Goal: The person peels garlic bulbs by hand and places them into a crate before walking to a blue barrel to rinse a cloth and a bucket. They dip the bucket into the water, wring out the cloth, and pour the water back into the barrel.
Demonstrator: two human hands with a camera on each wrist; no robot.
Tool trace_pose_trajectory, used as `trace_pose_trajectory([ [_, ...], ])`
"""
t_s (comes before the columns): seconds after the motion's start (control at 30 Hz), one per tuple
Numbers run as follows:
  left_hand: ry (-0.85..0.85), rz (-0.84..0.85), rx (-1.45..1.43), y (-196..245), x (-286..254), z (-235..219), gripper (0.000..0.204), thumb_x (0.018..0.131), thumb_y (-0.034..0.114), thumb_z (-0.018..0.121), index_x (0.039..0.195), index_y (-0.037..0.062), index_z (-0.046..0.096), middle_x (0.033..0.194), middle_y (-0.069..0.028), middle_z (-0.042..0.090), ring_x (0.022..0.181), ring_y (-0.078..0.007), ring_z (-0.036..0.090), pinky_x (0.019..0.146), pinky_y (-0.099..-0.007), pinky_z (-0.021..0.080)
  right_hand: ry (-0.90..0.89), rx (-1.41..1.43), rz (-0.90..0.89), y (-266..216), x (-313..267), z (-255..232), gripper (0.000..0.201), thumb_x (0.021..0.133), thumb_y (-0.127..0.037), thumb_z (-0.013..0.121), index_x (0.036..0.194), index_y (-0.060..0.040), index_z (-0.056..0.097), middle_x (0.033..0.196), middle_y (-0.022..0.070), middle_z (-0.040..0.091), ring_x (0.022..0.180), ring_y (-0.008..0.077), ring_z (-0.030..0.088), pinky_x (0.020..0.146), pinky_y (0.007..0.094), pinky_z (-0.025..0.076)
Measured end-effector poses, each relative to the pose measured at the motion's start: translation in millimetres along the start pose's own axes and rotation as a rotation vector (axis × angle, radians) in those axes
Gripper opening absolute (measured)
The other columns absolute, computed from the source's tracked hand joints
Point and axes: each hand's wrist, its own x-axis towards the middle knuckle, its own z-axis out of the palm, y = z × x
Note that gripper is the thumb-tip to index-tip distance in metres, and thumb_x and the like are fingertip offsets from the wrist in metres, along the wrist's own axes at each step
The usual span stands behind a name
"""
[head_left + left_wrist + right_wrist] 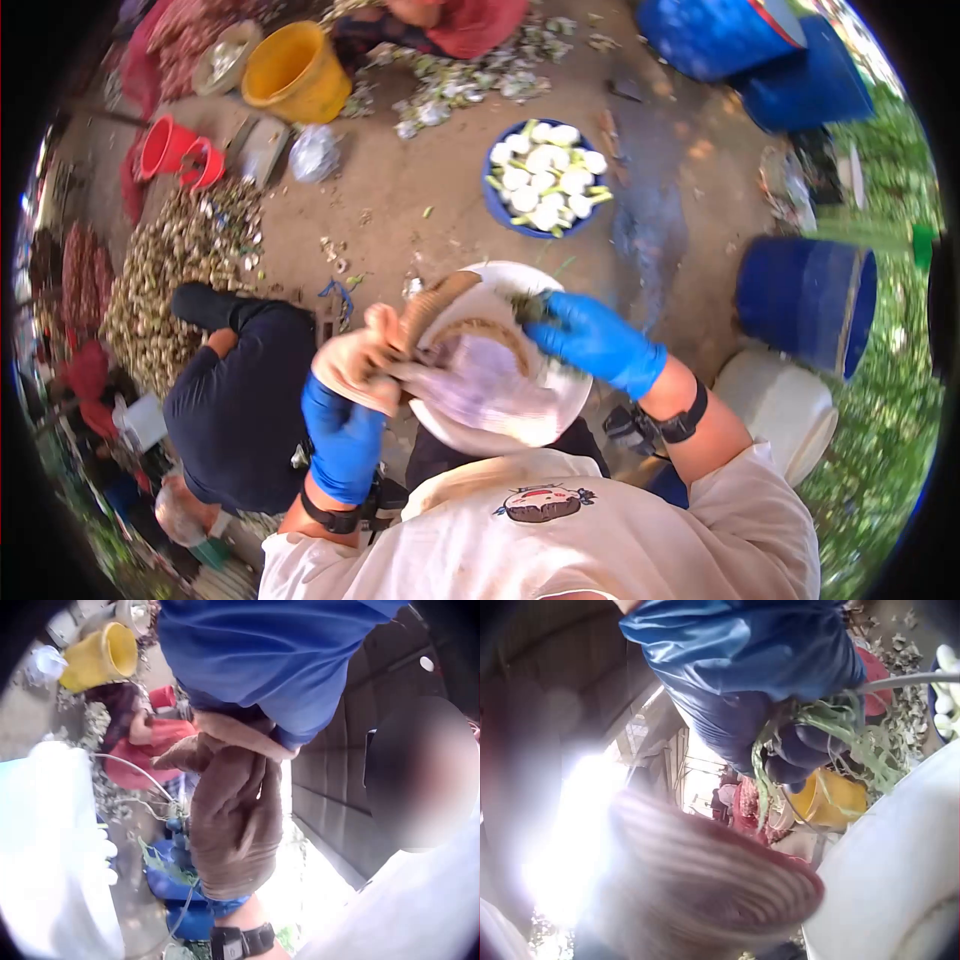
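Observation:
My left hand, blue-covered at the wrist with a tan layer over its fingers, grips a brown ribbed knit glove. That glove fills the middle of the left wrist view. A pale striped knit piece extends from the same hand across a white tub; its cuff opening is blurred in the right wrist view. My right hand, in a blue glove, curls its fingers round stringy green strands beside the tub's right rim. Inside the tub is a brownish ring.
Beyond the tub stands a blue basin of peeled white bulbs. A person in dark clothes sits at left near a heap of bulbs. Blue barrels stand at right. A yellow bucket and red buckets stand at upper left.

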Motion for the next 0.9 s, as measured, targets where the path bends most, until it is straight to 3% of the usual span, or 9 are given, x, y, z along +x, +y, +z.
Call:
trace_pose_trajectory([
  [0.07,0.024,-0.109,-0.106,-6.4,-3.5,32.8,0.022,0.083,0.009,0.06,0.103,0.002,0.055,0.093,-0.0009,0.057,0.084,-0.0076,0.052,0.08,-0.0232,0.041,-0.106,0.151,0.055,-14.5,-94.1,-8.1,0.027,0.088,-0.021,0.055,0.108,-0.0035,0.054,0.081,0.0019,0.057,0.075,0.0087,0.053,0.067,0.0274,0.046],
  [0.2,-0.741,-0.192,0.006,-87.8,5.5,157.5,0.026,0.088,0.009,0.051,0.113,0.0014,0.052,0.102,-0.0052,0.058,0.089,-0.0141,0.057,0.083,-0.026,0.045,-0.067,0.26,-0.308,68.7,-241.2,8.1,0.028,0.089,-0.026,0.054,0.099,-0.0003,0.049,0.075,0.0118,0.05,0.069,0.0146,0.045,0.064,0.0326,0.043],
  [0.27,-0.907,-0.831,-0.589,-48.5,-30.8,247.8,0.026,0.091,0.008,0.045,0.115,0.0018,0.05,0.105,-0.007,0.058,0.095,-0.0171,0.057,0.087,-0.0287,0.045,-0.058,0.109,-0.247,70.1,-318.6,-16.2,0.035,0.089,-0.029,0.053,0.102,0.0026,0.048,0.084,0.016,0.052,0.077,0.0183,0.046,0.076,0.0349,0.042],
  [0.33,-1.465,-0.734,-0.29,-56.0,-53.9,308.4,0.027,0.092,0.009,0.041,0.117,0.0019,0.049,0.109,-0.0078,0.056,0.098,-0.0187,0.056,0.09,-0.0315,0.044,0.056,0.1,-0.262,88.1,-390.9,-30.7,0.037,0.089,-0.028,0.055,0.109,0.0025,0.047,0.09,0.0146,0.055,0.08,0.0176,0.049,0.077,0.0311,0.043],
  [0.5,-1.567,-1.055,-0.385,-33.9,-173.0,464.8,0.028,0.091,0.017,0.045,0.112,-0.0004,0.051,0.108,-0.0093,0.058,0.099,-0.0206,0.057,0.089,-0.0338,0.046,0.36,0.078,-0.164,106.5,-531.3,-44.9,0.033,0.085,-0.027,0.056,0.1,0.0019,0.05,0.081,0.0127,0.055,0.074,0.0186,0.052,0.07,0.0325,0.044],
  [0.53,-1.903,-0.958,-0.569,-44.3,-188.2,514.2,0.028,0.091,0.019,0.045,0.11,-0.0003,0.051,0.098,-0.0081,0.059,0.091,-0.0189,0.059,0.08,-0.0312,0.049,0.38,0.083,-0.059,112.2,-550.4,-45.4,0.029,0.085,-0.025,0.055,0.096,0.0007,0.05,0.077,0.0111,0.055,0.069,0.017,0.051,0.065,0.0316,0.045],
  [0.6,-1.815,-0.888,-0.227,33.1,-245.4,572.9,0.024,0.091,0.018,0.043,0.105,0.0,0.052,0.093,-0.0078,0.059,0.088,-0.0187,0.059,0.078,-0.0308,0.049,0.499,0.181,-0.146,115.4,-596.5,-51.1,0.022,0.083,-0.021,0.054,0.09,-0.0013,0.05,0.071,0.0077,0.053,0.063,0.0139,0.049,0.057,0.0302,0.043],
  [0.77,-2.13,-0.663,0.261,-4.6,-318.8,723.9,0.027,0.092,0.027,0.043,0.095,0.0026,0.055,0.085,-0.0049,0.058,0.076,-0.016,0.057,0.067,-0.0234,0.047,0.721,0.308,-0.243,149.3,-673.2,-60.5,0.018,0.084,-0.017,0.055,0.09,-0.0006,0.049,0.068,0.0095,0.048,0.061,0.013,0.044,0.058,0.0323,0.04],
  [0.9,-2.444,-1.36,0.359,-11.2,-383.4,802.9,0.037,0.091,0.037,0.046,0.098,0.0015,0.055,0.093,-0.0046,0.057,0.086,-0.015,0.054,0.077,-0.0262,0.045,0.984,0.199,-0.168,183.0,-727.5,-77.9,0.016,0.081,-0.013,0.056,0.09,-0.0006,0.055,0.068,0.011,0.051,0.06,0.0153,0.045,0.059,0.0315,0.042],
])
